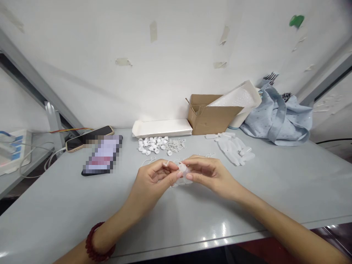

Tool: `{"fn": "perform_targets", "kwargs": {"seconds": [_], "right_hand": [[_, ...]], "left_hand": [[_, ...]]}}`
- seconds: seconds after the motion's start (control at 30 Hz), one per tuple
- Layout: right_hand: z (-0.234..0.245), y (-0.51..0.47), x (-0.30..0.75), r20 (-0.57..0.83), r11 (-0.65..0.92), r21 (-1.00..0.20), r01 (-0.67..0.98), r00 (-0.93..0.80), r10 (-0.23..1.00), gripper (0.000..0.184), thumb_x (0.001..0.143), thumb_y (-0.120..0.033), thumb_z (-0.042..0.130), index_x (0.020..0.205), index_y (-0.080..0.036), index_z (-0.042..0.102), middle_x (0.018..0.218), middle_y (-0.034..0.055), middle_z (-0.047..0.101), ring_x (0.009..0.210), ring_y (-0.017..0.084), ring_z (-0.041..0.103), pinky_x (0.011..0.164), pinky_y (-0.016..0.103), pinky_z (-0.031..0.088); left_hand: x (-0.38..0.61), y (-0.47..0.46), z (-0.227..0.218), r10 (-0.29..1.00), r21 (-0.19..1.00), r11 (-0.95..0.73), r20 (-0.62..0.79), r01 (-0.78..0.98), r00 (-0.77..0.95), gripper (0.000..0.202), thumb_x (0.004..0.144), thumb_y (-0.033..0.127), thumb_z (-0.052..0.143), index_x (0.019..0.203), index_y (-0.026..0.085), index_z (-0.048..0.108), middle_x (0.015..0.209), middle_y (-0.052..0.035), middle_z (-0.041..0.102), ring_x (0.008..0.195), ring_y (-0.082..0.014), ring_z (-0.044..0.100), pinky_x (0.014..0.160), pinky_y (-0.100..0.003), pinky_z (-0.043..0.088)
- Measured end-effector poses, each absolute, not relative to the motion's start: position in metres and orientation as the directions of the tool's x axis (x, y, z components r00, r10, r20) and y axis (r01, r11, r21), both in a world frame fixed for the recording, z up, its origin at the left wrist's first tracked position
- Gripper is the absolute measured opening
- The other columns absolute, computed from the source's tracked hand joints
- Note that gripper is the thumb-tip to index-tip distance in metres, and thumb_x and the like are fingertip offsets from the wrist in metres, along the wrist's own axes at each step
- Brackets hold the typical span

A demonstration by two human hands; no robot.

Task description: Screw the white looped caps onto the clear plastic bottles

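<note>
Between both hands is a small translucent plastic bottle (184,171), its open end facing up toward me. My left hand (152,179) pinches it near the neck with thumb and fingertips; a sliver of white shows by the index finger, too small to name. From the other side, my right hand (217,176) grips the bottle's body between thumb and fingers. Beneath the hands lie more translucent pieces (178,182), partly covered. Beyond them are a heap of small white caps (150,144) and a cluster of thin white stems (178,144). Several translucent bottles (232,149) lie to the right.
Against the wall stand a stack of white flat trays (163,128), an open cardboard box (214,119) and a pale blue fabric bag (280,117). On the left are two phones, one lit (103,154) and one dark (90,138), with a power strip (16,150) and cables.
</note>
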State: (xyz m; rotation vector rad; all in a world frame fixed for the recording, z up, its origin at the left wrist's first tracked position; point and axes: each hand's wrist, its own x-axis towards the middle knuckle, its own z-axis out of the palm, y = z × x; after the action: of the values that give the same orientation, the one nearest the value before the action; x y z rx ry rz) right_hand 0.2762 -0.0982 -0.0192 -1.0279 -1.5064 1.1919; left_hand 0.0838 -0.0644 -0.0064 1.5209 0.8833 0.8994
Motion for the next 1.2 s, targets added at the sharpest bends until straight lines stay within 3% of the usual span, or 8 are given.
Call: {"fn": "perform_targets", "kwargs": {"seconds": [0.1,0.4,0.63,0.9,1.07,1.2], "right_hand": [[-0.0171,-0.0987,0.2755,0.092,0.099,-0.995,0.017,-0.233,0.968,0.023,0.083,-0.03,0.067,0.105,-0.024,0.068,0.096,0.0026,0.069,0.087,0.015,0.064,0.08,0.032,0.052],[-0.0159,-0.0974,0.2782,0.09,0.086,-0.996,-0.028,-0.389,0.917,0.024,0.092,-0.025,0.056,0.113,-0.023,0.067,0.101,0.0031,0.069,0.095,0.015,0.063,0.087,0.031,0.048],[-0.0193,-0.0983,0.2749,0.058,0.014,-0.994,-0.106,-0.426,0.903,0.028,0.084,-0.022,0.066,0.112,-0.021,0.066,0.096,0.0044,0.069,0.09,0.016,0.063,0.074,0.029,0.05],[-0.0213,-0.0944,0.2758,0.057,-0.029,-0.981,-0.194,-0.426,0.903,0.026,0.089,-0.033,0.06,0.11,-0.019,0.065,0.09,0.0053,0.068,0.086,0.017,0.065,0.074,0.031,0.052],[-0.0224,-0.0926,0.2775,0.045,-0.042,-0.97,-0.239,-0.347,0.937,0.026,0.087,-0.032,0.064,0.109,-0.019,0.062,0.1,0.0061,0.069,0.089,0.016,0.064,0.078,0.03,0.047],[-0.0219,-0.0923,0.2768,0.024,-0.07,-0.965,-0.251,-0.352,0.936,0.024,0.086,-0.032,0.064,0.105,-0.018,0.06,0.099,0.0075,0.07,0.085,0.016,0.068,0.08,0.033,0.049]], "left_hand": [[0.0835,-0.0641,-0.0063,0.897,0.985,-0.151,0.1,0.085,0.431,0.011,0.075,0.027,0.072,0.073,0.018,0.067,0.066,0.0012,0.065,0.058,-0.0101,0.06,0.054,-0.019,0.051],[0.0837,-0.0646,-0.0073,0.89,0.972,-0.218,0.164,0.083,0.425,0.011,0.077,0.026,0.072,0.073,0.017,0.067,0.068,0.0006,0.067,0.063,-0.0117,0.064,0.06,-0.02,0.054],[0.0858,-0.0658,-0.01,0.886,0.963,-0.258,0.207,0.071,0.415,0.011,0.076,0.024,0.072,0.07,0.017,0.066,0.069,0.0015,0.066,0.062,-0.0115,0.064,0.059,-0.02,0.055],[0.0825,-0.0654,-0.0076,0.851,0.91,-0.393,0.306,0.133,0.426,0.009,0.083,0.018,0.063,0.075,0.017,0.068,0.072,-0.0003,0.068,0.065,-0.0122,0.063,0.062,-0.022,0.053],[0.0813,-0.0658,-0.0096,0.812,0.819,-0.536,0.433,0.206,0.392,0.009,0.083,0.018,0.062,0.075,0.018,0.066,0.073,-0.0003,0.067,0.068,-0.0129,0.062,0.064,-0.023,0.052],[0.0821,-0.0664,-0.0137,0.697,0.648,-0.712,0.609,0.269,0.378,0.004,0.084,0.015,0.061,0.084,0.018,0.064,0.078,-0.0015,0.066,0.067,-0.0126,0.059,0.062,-0.024,0.051]]}}
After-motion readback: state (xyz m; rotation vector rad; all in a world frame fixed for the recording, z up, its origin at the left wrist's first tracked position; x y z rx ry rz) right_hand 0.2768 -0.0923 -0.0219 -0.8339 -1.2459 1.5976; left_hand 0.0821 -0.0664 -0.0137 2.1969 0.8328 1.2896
